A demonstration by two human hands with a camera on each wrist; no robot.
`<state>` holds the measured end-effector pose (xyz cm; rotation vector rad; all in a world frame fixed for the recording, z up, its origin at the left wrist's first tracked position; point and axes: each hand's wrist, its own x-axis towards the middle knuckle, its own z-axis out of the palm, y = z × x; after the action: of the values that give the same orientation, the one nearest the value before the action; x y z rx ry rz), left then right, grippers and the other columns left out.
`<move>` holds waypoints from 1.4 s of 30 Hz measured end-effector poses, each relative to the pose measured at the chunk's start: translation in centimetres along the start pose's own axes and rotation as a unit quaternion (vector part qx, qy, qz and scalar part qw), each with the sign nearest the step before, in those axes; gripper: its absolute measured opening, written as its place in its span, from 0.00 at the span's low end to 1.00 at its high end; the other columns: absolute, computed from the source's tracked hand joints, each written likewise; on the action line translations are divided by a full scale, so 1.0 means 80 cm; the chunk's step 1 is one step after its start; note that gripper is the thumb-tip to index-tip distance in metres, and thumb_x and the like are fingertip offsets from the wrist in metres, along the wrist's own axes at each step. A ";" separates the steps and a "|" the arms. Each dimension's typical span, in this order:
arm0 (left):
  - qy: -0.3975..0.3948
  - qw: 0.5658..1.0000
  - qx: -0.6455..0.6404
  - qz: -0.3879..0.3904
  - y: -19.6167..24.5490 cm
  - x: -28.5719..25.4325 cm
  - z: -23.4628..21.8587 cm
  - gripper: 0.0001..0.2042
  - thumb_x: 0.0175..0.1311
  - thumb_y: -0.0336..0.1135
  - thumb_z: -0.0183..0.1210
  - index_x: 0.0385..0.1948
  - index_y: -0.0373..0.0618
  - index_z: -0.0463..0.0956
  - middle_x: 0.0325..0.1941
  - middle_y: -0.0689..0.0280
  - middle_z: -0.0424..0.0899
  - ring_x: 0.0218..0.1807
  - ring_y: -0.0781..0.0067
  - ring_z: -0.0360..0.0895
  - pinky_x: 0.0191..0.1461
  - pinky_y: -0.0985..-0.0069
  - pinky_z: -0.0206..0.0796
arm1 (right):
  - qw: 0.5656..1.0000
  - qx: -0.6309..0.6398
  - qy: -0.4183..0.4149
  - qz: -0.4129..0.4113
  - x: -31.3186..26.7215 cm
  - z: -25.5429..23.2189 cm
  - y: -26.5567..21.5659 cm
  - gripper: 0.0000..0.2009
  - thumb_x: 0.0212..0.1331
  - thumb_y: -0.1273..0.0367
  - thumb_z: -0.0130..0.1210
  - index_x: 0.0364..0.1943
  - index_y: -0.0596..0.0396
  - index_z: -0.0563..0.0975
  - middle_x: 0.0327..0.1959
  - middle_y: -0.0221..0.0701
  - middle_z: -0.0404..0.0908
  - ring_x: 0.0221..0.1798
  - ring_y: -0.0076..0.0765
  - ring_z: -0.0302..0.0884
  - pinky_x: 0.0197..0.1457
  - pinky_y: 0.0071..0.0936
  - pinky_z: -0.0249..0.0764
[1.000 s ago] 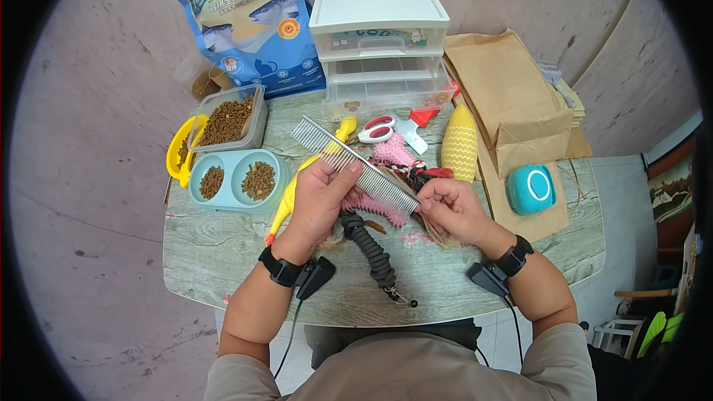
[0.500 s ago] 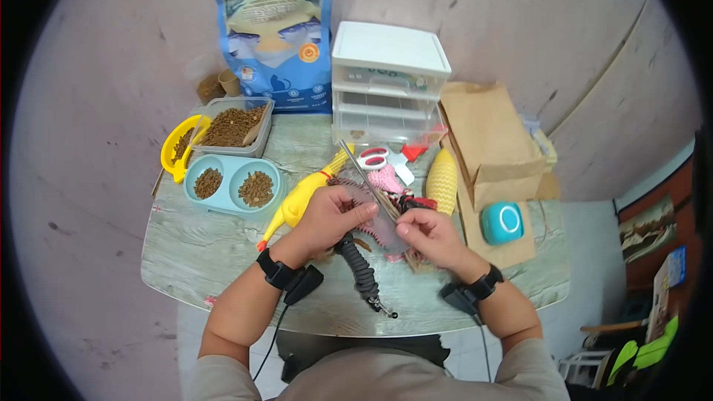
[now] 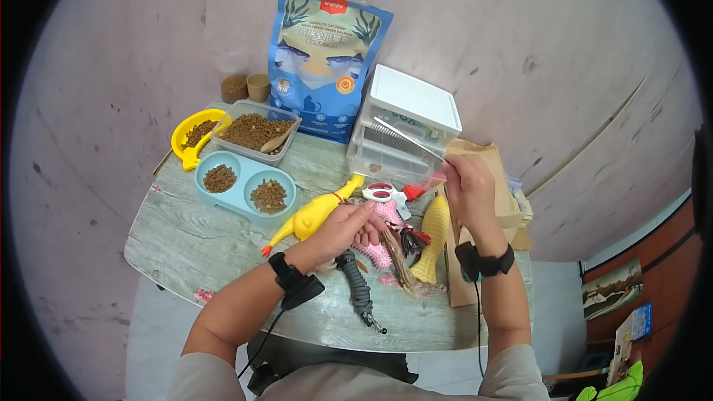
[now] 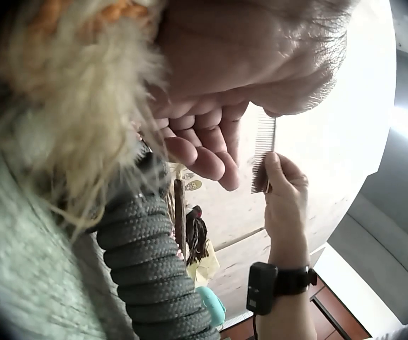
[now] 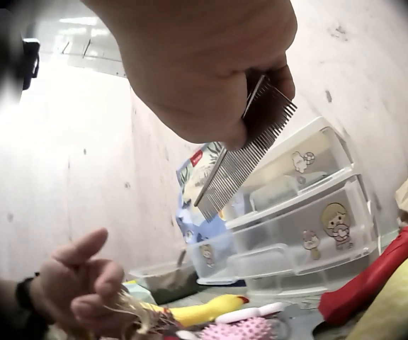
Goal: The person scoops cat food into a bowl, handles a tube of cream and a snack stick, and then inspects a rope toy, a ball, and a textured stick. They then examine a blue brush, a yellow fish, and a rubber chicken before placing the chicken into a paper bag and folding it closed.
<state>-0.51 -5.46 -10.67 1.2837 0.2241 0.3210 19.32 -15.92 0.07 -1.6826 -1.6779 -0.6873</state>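
Note:
My right hand (image 3: 471, 189) pinches one end of a metal pet comb (image 3: 407, 139), held up in front of the drawer unit (image 3: 412, 100). In the right wrist view the comb (image 5: 239, 166) slants downward from the fingers with its teeth showing. My left hand (image 3: 342, 232) is empty, fingers loosely bent, over the toys in the middle of the table. Around it are a yellow rubber chicken (image 3: 316, 215), a pink spiky toy (image 3: 377, 254), a frayed rope tassel (image 3: 397, 256) and a dark grey coiled rope lead (image 3: 355, 282), which looms close in the left wrist view.
Kibble fills a blue double bowl (image 3: 249, 213), a clear tub (image 3: 295, 120) with a wooden scoop and a yellow bowl (image 3: 180, 150) on the left. Behind stands a blue cat food bag (image 3: 323, 67). Red-handled scissors (image 3: 379, 191), a yellow fish toy (image 3: 434, 234) and paper bags (image 3: 509, 204) lie right.
The comb was between both hands; the left hand has let go. My right hand has lifted it up toward the drawer unit. The head view has shifted as well.

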 end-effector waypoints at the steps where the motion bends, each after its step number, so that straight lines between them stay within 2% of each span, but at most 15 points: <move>1: 0.000 1.000 0.006 -0.001 -0.001 0.002 -0.001 0.27 0.72 0.51 0.31 0.35 0.38 0.76 0.25 0.68 0.78 0.25 0.85 0.71 0.31 0.87 0.61 | 0.999 -0.041 -0.019 -0.028 0.006 0.005 0.007 0.03 0.48 0.76 0.58 0.28 0.58 0.77 0.22 0.35 0.75 0.28 0.39 0.72 0.31 0.30 0.68; 2: 0.001 1.000 0.006 0.004 -0.003 0.002 -0.002 0.27 0.72 0.51 0.31 0.35 0.38 0.76 0.25 0.68 0.78 0.25 0.85 0.71 0.31 0.87 0.61 | 0.994 -0.083 -0.038 -0.055 0.009 0.011 0.013 0.03 0.45 0.77 0.57 0.25 0.57 0.76 0.22 0.36 0.74 0.29 0.43 0.71 0.32 0.34 0.68; 5: -0.002 1.000 0.011 0.007 -0.005 0.003 -0.003 0.27 0.72 0.51 0.31 0.35 0.38 0.76 0.25 0.68 0.78 0.25 0.85 0.70 0.31 0.87 0.61 | 0.987 -0.118 -0.053 -0.096 0.005 0.029 0.025 0.03 0.44 0.75 0.57 0.23 0.56 0.75 0.20 0.34 0.73 0.28 0.41 0.70 0.33 0.35 0.67; 15: 0.006 1.000 0.013 0.000 -0.005 0.003 -0.003 0.28 0.72 0.52 0.29 0.34 0.38 0.76 0.24 0.68 0.78 0.25 0.84 0.70 0.31 0.87 0.61 | 0.982 -0.105 -0.133 -0.081 0.010 0.070 0.043 0.05 0.43 0.71 0.59 0.17 0.55 0.77 0.20 0.36 0.73 0.30 0.42 0.73 0.36 0.37 0.69; 17: 0.005 1.000 0.010 0.000 -0.006 0.004 -0.003 0.28 0.72 0.52 0.29 0.34 0.38 0.76 0.24 0.68 0.78 0.25 0.84 0.71 0.31 0.87 0.61 | 0.983 -0.081 -0.159 -0.045 0.013 0.070 0.044 0.06 0.44 0.70 0.59 0.18 0.57 0.78 0.21 0.38 0.74 0.31 0.45 0.73 0.37 0.39 0.70; 21: 0.005 1.000 0.012 0.001 -0.008 0.004 -0.004 0.28 0.72 0.52 0.30 0.34 0.38 0.76 0.24 0.68 0.78 0.25 0.84 0.71 0.31 0.87 0.61 | 0.989 -0.023 -0.145 0.001 0.016 0.063 0.028 0.05 0.45 0.70 0.59 0.20 0.58 0.79 0.21 0.39 0.74 0.31 0.47 0.73 0.37 0.41 0.70; 23: 0.005 1.000 0.020 0.002 -0.006 0.003 -0.002 0.28 0.72 0.52 0.30 0.34 0.38 0.76 0.24 0.68 0.77 0.25 0.84 0.71 0.31 0.87 0.61 | 0.981 -0.038 -0.189 0.032 0.018 0.060 0.025 0.06 0.46 0.69 0.58 0.22 0.58 0.79 0.24 0.40 0.76 0.32 0.49 0.74 0.38 0.41 0.71; 27: 0.009 1.000 0.020 0.003 -0.004 0.002 -0.001 0.28 0.72 0.52 0.31 0.34 0.38 0.76 0.24 0.68 0.77 0.25 0.85 0.70 0.31 0.87 0.61 | 0.971 -0.044 -0.224 0.066 0.021 0.070 0.033 0.08 0.46 0.68 0.58 0.23 0.59 0.80 0.25 0.43 0.78 0.33 0.50 0.76 0.38 0.41 0.72; 29: 0.010 1.000 0.018 0.003 -0.004 0.002 -0.001 0.28 0.72 0.52 0.31 0.34 0.38 0.76 0.24 0.68 0.77 0.25 0.85 0.70 0.31 0.87 0.61 | 0.942 -0.004 -0.301 0.145 0.027 0.073 0.034 0.09 0.47 0.67 0.57 0.23 0.60 0.80 0.26 0.46 0.79 0.32 0.51 0.78 0.38 0.40 0.73; 32: 0.009 1.000 0.018 0.002 -0.004 0.002 -0.001 0.28 0.71 0.52 0.32 0.34 0.38 0.76 0.24 0.68 0.77 0.25 0.85 0.70 0.31 0.87 0.61 | 0.929 0.005 -0.335 0.155 0.032 0.078 0.043 0.09 0.48 0.66 0.56 0.23 0.59 0.80 0.24 0.48 0.78 0.31 0.52 0.78 0.37 0.41 0.73; 33: 0.008 1.000 0.017 0.001 -0.003 0.002 -0.001 0.27 0.71 0.52 0.33 0.34 0.38 0.76 0.23 0.69 0.77 0.25 0.85 0.69 0.31 0.87 0.61 | 0.930 0.005 -0.335 0.155 0.031 0.081 0.046 0.09 0.48 0.66 0.56 0.23 0.59 0.80 0.24 0.48 0.78 0.31 0.52 0.78 0.37 0.41 0.73; 35: 0.009 1.000 0.016 0.001 -0.002 0.001 -0.001 0.27 0.71 0.52 0.33 0.34 0.39 0.76 0.23 0.69 0.77 0.25 0.85 0.69 0.31 0.88 0.61 | 0.932 -0.073 -0.327 0.136 0.031 0.089 0.051 0.10 0.49 0.66 0.54 0.23 0.59 0.80 0.25 0.48 0.78 0.31 0.53 0.78 0.38 0.42 0.73; 37: 0.010 1.000 0.008 -0.001 -0.002 0.001 0.000 0.26 0.71 0.51 0.35 0.33 0.39 0.76 0.23 0.69 0.78 0.24 0.86 0.69 0.30 0.88 0.61 | 0.934 -0.079 -0.324 0.126 0.027 0.098 0.061 0.10 0.49 0.67 0.53 0.23 0.59 0.80 0.25 0.48 0.78 0.31 0.53 0.78 0.38 0.42 0.73; 42: 0.008 1.000 0.012 0.005 -0.004 0.002 -0.002 0.25 0.71 0.51 0.35 0.33 0.39 0.76 0.23 0.69 0.78 0.24 0.87 0.69 0.30 0.89 0.61 | 0.942 -0.120 -0.287 0.124 0.031 0.095 0.043 0.09 0.49 0.68 0.52 0.23 0.60 0.80 0.24 0.47 0.78 0.30 0.54 0.78 0.37 0.42 0.74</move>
<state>-0.36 -5.37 -11.05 1.3055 0.2364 0.3383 22.22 -8.44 -3.27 -2.3915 -1.7556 -0.2962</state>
